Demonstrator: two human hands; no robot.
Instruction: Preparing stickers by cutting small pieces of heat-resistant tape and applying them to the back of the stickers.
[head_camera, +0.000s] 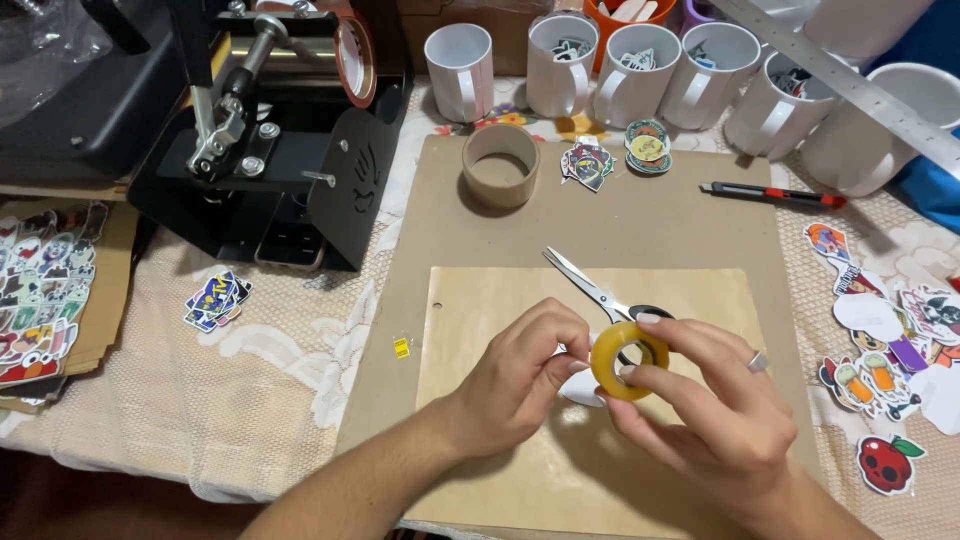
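Head view. My right hand (715, 400) grips the tape roll (630, 360), thumb and fingers closed on its rim, above the near half of the tan sheet (480, 300) that lies on the brown board (420, 200). The roll stands on edge; its hole faces up toward me, its axis running roughly toward the camera. My left hand (520, 375) is curled, fingertips pinched at the roll's left side; whether they hold the tape end I cannot tell. A small white piece (580, 390) shows under the hands, mostly hidden.

Scissors (590, 288) lie on the sheet just behind the roll, blades pointing to the far left corner, handles hidden by the roll. An empty cardboard ring (500, 165) stands near the board's far edge, with sticker cutouts (610, 160) beside it. A utility knife (772, 194) lies at the board's far right corner, long axis left to right. White mugs (640, 70) line the tabletop's far edge; a metal ruler (850, 85) crosses above them. A black mug press (270, 130) occupies the far left corner. More stickers (885, 340) lie along the right edge, a sticker sheet (40, 290) along the left.
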